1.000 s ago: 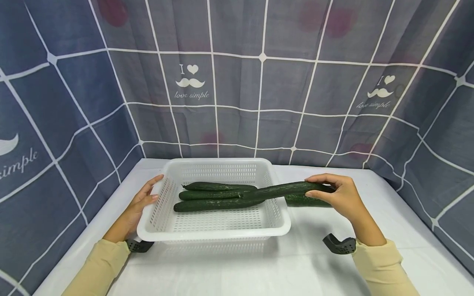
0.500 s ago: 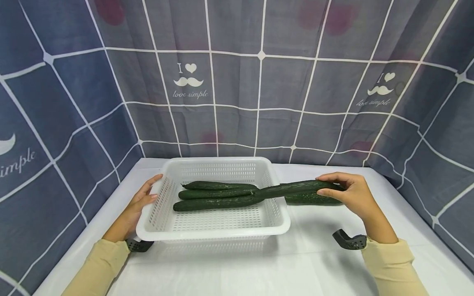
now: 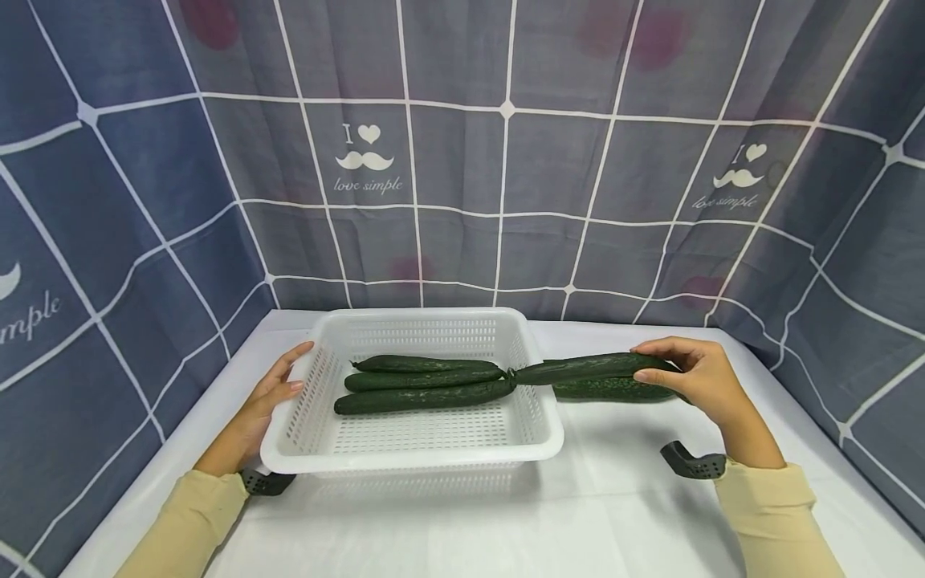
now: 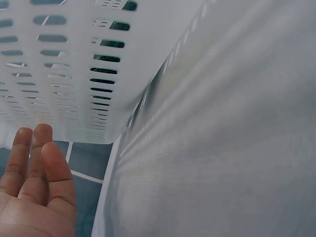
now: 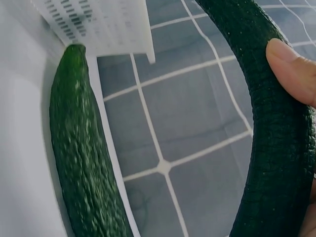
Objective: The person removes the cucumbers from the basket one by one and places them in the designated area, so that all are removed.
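Note:
My right hand (image 3: 699,387) pinches a long dark green cucumber (image 3: 585,368) near its right end, thumb and fingers on opposite sides. Its thin stem end reaches left over the right rim of the white perforated basket (image 3: 412,461). In the right wrist view, the held cucumber (image 5: 274,148) curves upward. Another cucumber (image 3: 610,391) lies on the table below it, right of the basket. Inside the basket, three cucumbers (image 3: 426,396) lie side by side. My left hand (image 3: 262,405) is at the basket's left rim; the left wrist view shows its fingers (image 4: 37,163) nearly straight beside the wall.
A white cloth (image 3: 433,530) covers the table. Behind it and along both sides hangs a grey-blue checked curtain (image 3: 462,168). Each wrist carries a black strap-on device, the right one (image 3: 694,463) low over the table.
My right hand has moved to the right with the cucumber, drawing its stem end from over the basket's middle back to the right rim. The left hand stays at the left rim.

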The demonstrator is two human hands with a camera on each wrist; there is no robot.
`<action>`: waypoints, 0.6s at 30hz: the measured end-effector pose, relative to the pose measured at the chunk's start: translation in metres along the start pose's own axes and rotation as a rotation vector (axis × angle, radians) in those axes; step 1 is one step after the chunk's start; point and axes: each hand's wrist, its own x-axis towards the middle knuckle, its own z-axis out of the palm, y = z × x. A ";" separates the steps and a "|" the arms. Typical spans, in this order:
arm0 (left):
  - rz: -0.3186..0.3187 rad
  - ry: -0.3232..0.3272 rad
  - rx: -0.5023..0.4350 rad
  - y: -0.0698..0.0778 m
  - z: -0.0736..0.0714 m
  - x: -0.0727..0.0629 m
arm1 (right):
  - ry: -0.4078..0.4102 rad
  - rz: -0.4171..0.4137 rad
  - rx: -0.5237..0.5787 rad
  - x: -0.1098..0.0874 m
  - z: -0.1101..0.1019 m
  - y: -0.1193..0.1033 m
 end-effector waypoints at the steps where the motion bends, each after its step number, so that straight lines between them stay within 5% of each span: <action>1: -0.005 0.003 0.005 0.000 0.000 0.000 | 0.002 0.005 0.003 0.000 -0.002 0.002; 18: -0.011 0.003 0.014 0.001 0.002 -0.001 | 0.025 -0.011 0.046 -0.007 -0.027 0.034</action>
